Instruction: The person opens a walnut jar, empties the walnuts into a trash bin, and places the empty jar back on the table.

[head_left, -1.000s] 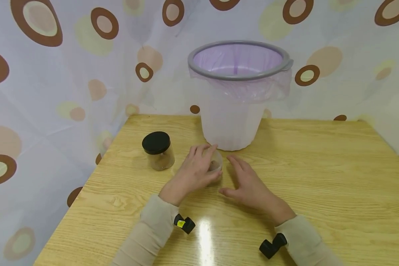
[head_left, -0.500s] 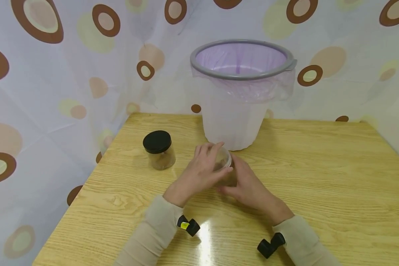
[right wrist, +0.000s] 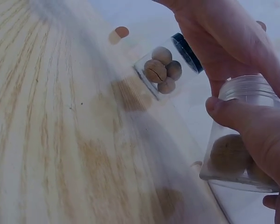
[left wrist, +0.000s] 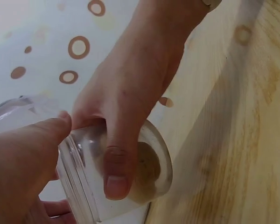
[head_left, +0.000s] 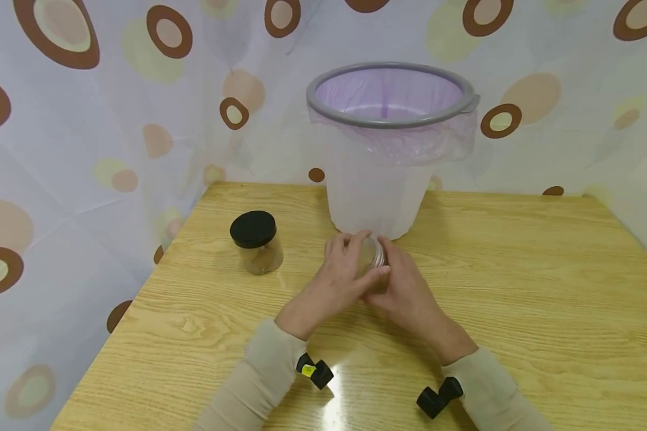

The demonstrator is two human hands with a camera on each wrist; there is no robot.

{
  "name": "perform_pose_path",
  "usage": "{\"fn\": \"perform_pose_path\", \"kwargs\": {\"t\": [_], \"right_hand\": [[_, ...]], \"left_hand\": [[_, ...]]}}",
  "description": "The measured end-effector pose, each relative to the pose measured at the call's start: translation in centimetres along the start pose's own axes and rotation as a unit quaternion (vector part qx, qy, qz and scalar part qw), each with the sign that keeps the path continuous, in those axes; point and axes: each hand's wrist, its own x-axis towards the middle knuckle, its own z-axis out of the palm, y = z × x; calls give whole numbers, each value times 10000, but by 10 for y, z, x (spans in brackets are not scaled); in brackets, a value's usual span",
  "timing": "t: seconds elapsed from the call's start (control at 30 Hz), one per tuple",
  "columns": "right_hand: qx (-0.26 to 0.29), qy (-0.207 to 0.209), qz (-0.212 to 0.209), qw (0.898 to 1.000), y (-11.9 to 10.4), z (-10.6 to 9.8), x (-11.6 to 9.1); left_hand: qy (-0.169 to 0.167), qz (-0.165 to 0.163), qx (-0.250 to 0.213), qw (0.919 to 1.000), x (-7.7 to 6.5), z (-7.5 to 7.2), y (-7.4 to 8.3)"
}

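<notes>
A second ago only the left hand [head_left: 336, 269] was on the open jar [head_left: 368, 254], with the right hand [head_left: 412, 293] spread just beside it and apart; now both hands hold the jar. The right hand wraps the body, its thumb [left wrist: 117, 163] pressed along the glass, while the left hand grips around the threaded neck [right wrist: 249, 88], thumb on the near side and fingertips on the far side. The jar has shifted with the left hand toward the right hand and sits between the two palms, tilted, its neck toward the left hand and its base toward the right; whether the base touches the wooden table [head_left: 517, 299] I cannot tell. Brown nut-like balls [right wrist: 231, 154] lie in it, below the right thumb. Beyond the left hand and to its left, well apart, the capped jar [head_left: 261, 257] stands where it was, upright under its black lid [head_left: 253, 228], with similar balls inside. The lined bucket [head_left: 377, 191] stands just beyond both hands, likewise unmoved. For the work in hand, this seems to mean a steadier hold: the right hand can probably bear the body, leaving the left better able to work at the neck.
</notes>
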Motion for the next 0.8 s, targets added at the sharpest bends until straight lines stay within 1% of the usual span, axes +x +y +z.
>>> {"fn": "perform_pose_path", "kwargs": {"t": [0.1, 0.23, 0.33, 0.4, 0.5, 0.63, 0.8], "right_hand": [[-444, 280, -239, 9983, 1, -2, 0], [-930, 636, -651, 9915, 2, -6, 1], [-1106, 786, -893, 9867, 1, -10, 2], [-1184, 812, -996, 9846, 0, -12, 2], [-1311, 811, -1164, 9812, -2, -14, 1], [-1592, 904, -1436, 9726, -4, -17, 1], [-1848, 974, -1603, 9647, -7, -20, 1]], "left_hand": [[40, 4, -69, 10000, 1, 4, 1], [105, 61, -103, 9999, 3, 8, 2], [182, 111, -96, 9997, 3, 9, 2], [218, 131, -55, 9997, 4, 10, 3], [184, 17, -180, 9997, 3, 10, 2], [145, -227, -537, 9982, 4, 8, 2], [271, -401, -971, 9941, 7, 8, 2]]}}
